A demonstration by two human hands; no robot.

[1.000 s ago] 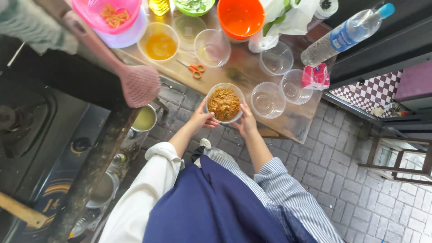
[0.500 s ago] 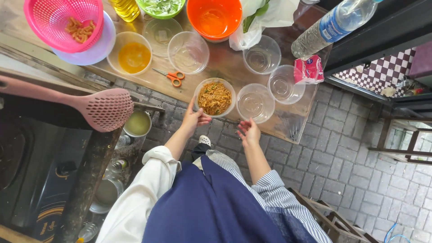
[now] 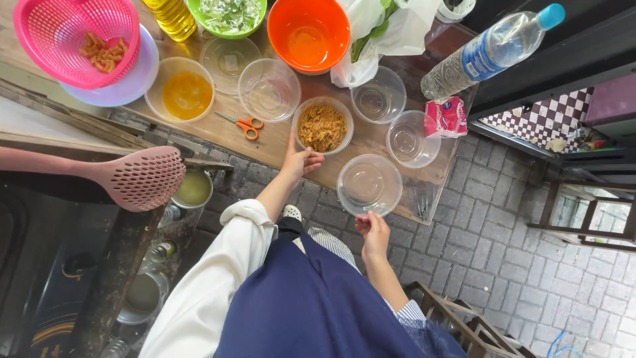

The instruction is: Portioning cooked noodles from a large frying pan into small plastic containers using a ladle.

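A: Far left of the frame?

B: 1 pink slotted skimmer [image 3: 142, 178], mid left. Above it, upper left, 1 pink colander [image 3: 78, 36] holding a few orange pasta pieces, set on a pale plate [image 3: 142, 78].

A: Moving right along the wooden table [image 3: 278, 142]?

B: 1 clear bowl of yellow liquid [image 3: 187, 95], 1 pair of orange-handled scissors [image 3: 242, 124], 2 empty clear bowls, 1 orange bowl [image 3: 308, 33] at top centre.

A: Centre?

B: 1 clear bowl of noodles [image 3: 322, 126], centre of the frame. Left hand [image 3: 299, 161] sits just below it, fingers loosely curled against the rim, nothing gripped.

A: And right of that?

B: 1 empty clear container [image 3: 369, 185], lower centre at the table edge. Right hand [image 3: 372, 229] just beneath it, half curled, holding nothing; I cannot tell whether it touches. Upper right: 1 plastic water bottle [image 3: 487, 52] lying tilted.
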